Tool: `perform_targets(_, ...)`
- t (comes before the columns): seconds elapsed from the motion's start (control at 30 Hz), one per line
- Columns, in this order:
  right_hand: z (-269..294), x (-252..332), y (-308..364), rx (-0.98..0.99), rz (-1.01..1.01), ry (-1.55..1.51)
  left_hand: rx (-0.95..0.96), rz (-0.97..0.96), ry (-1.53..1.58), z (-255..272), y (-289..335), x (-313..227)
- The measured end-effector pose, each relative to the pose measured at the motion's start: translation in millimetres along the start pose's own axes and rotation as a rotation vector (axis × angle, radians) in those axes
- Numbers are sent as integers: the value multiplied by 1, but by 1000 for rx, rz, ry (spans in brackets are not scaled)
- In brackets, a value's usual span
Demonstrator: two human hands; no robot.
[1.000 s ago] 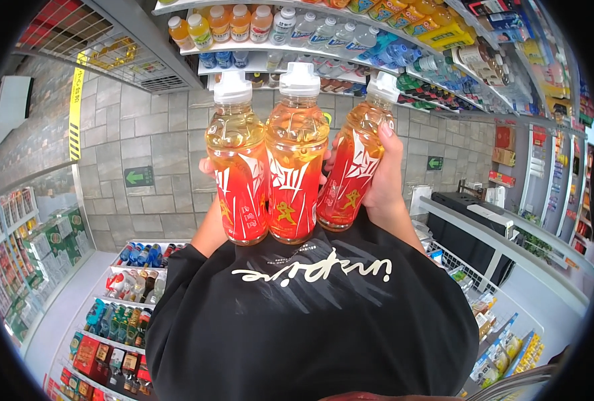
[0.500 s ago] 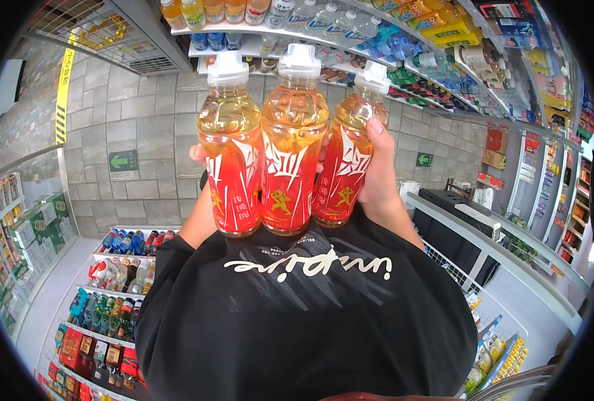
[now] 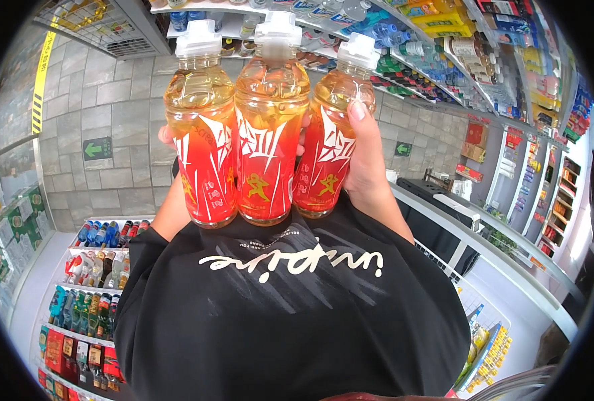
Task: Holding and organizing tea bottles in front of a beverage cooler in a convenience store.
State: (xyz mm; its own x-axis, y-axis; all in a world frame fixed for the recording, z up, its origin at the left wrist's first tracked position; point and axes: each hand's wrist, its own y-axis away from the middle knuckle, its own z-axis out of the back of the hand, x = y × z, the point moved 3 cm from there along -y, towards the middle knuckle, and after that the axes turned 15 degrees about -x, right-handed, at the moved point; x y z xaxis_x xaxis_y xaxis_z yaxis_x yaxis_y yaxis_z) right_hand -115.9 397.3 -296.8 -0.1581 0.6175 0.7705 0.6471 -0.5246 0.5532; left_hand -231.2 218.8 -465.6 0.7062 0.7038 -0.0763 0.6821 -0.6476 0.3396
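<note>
Three clear drink bottles with red labels, amber liquid and white caps stand side by side, upright, in front of my chest. My left hand (image 3: 174,208) grips the left bottle (image 3: 202,150) from behind; most of its fingers are hidden. The middle bottle (image 3: 269,150) is pressed close to the left one, and what supports it is mostly hidden. My right hand (image 3: 369,154) is wrapped round the right bottle (image 3: 327,150), its thumb up near the shoulder. Fingertips show between the middle and right bottles; whose they are, I cannot tell.
Stocked drink shelves (image 3: 437,73) run along the far side and right. A wire cage (image 3: 120,30) stands far left on the grey tiled floor (image 3: 86,87). Shelves of small bottles (image 3: 96,267) are near left. A counter with a pale rail (image 3: 470,250) lies right.
The three bottles and both hands have shifted left and slightly up in view, and the surroundings have slid left too. My grip looks the same.
</note>
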Motion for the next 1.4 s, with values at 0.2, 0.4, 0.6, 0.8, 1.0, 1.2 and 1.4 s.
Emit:
perform_targets(0.2, -3, -3, 2, 38, 9, 17, 1, -14, 6, 3, 3, -1)
perform_targets(0.4, 0, -10, 4, 29, 10, 24, -1, -25, -1, 6, 6, -1)
perform_targets(0.6, 3, -15, 5, -75, 18, 78, 5, -24, -3, 7, 6, 0)
perform_targets(0.8, 6, -15, 4, -63, 8, 50, 8, -22, -3, 7, 7, 0)
perform_targets(1.0, 4, -15, 5, -61, 2, 59, 10, -24, 3, 8, 5, 4)
perform_targets(1.2, 10, -14, 2, -92, 14, 81, 4, -30, 7, 8, 5, 5)
perform_targets(1.4, 13, -15, 1, -69, 3, 46, 4, -23, -1, 8, 4, 6)
